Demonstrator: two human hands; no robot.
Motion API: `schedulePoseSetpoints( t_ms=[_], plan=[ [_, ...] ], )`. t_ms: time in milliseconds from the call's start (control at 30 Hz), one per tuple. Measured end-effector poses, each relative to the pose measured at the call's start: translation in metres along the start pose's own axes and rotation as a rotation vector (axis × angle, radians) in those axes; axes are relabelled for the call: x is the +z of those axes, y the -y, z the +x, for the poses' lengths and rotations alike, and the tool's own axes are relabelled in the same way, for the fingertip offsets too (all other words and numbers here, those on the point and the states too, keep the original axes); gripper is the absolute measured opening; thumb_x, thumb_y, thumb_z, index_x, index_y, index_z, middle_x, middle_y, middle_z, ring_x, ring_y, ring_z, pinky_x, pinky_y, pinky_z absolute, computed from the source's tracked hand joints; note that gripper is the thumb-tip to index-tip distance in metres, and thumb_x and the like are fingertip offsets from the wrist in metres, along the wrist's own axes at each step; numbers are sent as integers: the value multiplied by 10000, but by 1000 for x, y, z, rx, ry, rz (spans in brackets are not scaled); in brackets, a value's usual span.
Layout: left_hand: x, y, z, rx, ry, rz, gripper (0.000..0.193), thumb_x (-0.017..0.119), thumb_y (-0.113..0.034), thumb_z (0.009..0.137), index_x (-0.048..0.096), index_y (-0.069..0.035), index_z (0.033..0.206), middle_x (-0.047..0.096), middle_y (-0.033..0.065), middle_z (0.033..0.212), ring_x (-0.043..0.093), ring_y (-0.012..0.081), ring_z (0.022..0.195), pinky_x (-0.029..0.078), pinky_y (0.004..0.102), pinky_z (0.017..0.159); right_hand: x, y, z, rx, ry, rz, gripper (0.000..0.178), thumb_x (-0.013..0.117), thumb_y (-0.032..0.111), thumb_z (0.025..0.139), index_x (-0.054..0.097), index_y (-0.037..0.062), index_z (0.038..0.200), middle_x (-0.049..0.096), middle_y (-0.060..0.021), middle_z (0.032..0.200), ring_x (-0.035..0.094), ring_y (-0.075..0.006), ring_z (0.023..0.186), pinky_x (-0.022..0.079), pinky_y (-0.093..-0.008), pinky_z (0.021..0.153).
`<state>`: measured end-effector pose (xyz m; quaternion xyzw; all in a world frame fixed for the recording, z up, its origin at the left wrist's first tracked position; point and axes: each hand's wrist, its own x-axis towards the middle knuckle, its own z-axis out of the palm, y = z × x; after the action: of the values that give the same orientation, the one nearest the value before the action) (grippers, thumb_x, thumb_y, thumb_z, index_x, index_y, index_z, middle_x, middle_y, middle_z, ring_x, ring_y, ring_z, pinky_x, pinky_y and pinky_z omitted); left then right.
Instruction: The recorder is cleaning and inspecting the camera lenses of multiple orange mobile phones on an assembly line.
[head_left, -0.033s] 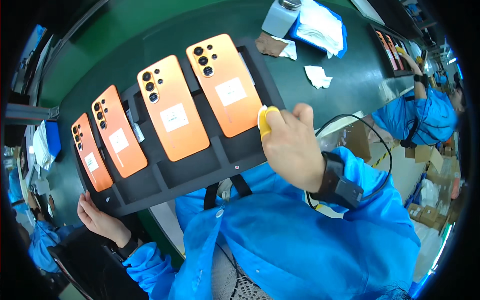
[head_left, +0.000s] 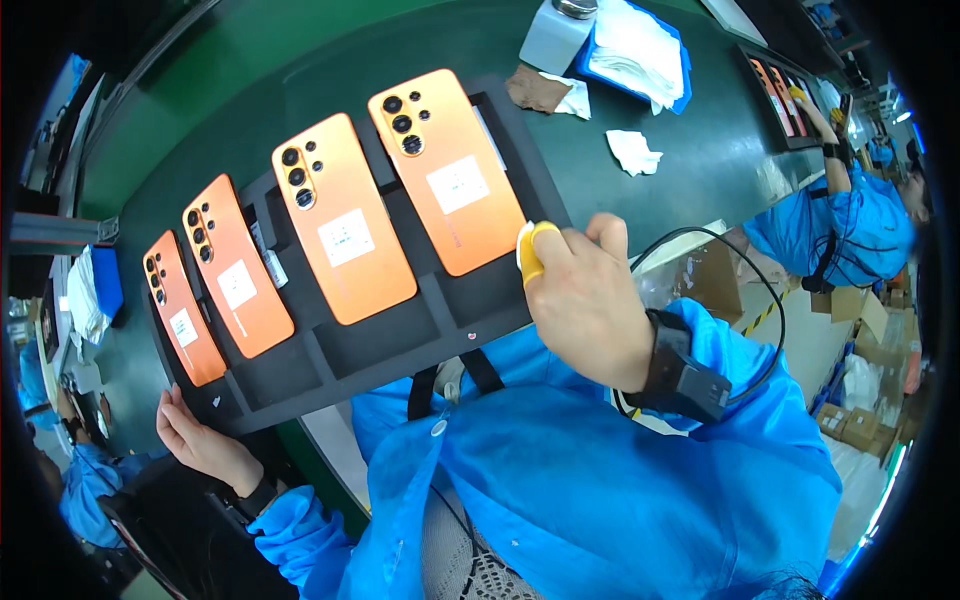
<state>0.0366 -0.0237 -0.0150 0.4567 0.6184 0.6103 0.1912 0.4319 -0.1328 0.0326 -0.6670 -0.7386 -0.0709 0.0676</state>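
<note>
green counter [head_left: 700, 185] runs across. co-worker [head_left: 825, 240] in blue off to the right, hand over another phone tray.

black tray [head_left: 385, 330]: at counter's near edge, near side overhanging toward the wearer's blue smock [head_left: 600, 450].

blue bin [head_left: 684, 85] beyond the tray, right of center, filled with white wipes [head_left: 635, 55]. bottle [head_left: 552, 38] stands just left of it, metal top.

hands: right [head_left: 585, 295] is clenched round a yellow-and-white piece at its fingertips, at the near right corner of the rightmost phone; can't tell if the yellow is worn or pinched. left [head_left: 205, 440] has loosely bent fingers at the tray's near left corner; can't tell if it's gripping.

phones: four, orange, back up, in a row across the tray, lenses at the far end. rightmost phone [head_left: 445, 215] nearest the right hand.

brown cloth [head_left: 537, 90] by the bottle, loose wipe [head_left: 633, 152] nearer. one white label [head_left: 345, 237] per phone.
</note>
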Motion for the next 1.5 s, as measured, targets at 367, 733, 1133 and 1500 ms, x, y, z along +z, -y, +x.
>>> schedulePoseSetpoints(
  t_ms=[367,733,1133,1500],
  plan=[
    [-8,2,28,93,105,368,414,532,-253,988,488,63,1251,573,161,1175,557,216,1082,417,300,960,3,-82,-23,395,-229,15,128,631,-31,646,668,-58,766,607,-157,1010,570,-303,860,427,-418,775],
    [-11,2,58,-289,399,515,462,553,-386,963,631,65,1027,647,100,927,553,136,853,445,287,769,28,-30,-16,495,-83,582,450,657,190,858,541,-41,1226,555,-209,993,591,-405,833,499,-431,706],
    [-24,3,27,-258,302,367,333,551,-287,985,601,28,888,587,22,798,482,78,725,390,235,649,34,-18,-57,461,-204,604,428,644,120,841,554,-35,1230,542,-187,964,571,-343,815,479,-372,708],
    [-23,1,23,-204,259,398,326,570,-251,977,499,-29,750,421,-41,680,324,47,641,275,235,565,38,-21,-58,407,-245,617,439,641,142,838,558,-35,1232,557,-185,948,572,-329,798,475,-359,705]
  ],
)
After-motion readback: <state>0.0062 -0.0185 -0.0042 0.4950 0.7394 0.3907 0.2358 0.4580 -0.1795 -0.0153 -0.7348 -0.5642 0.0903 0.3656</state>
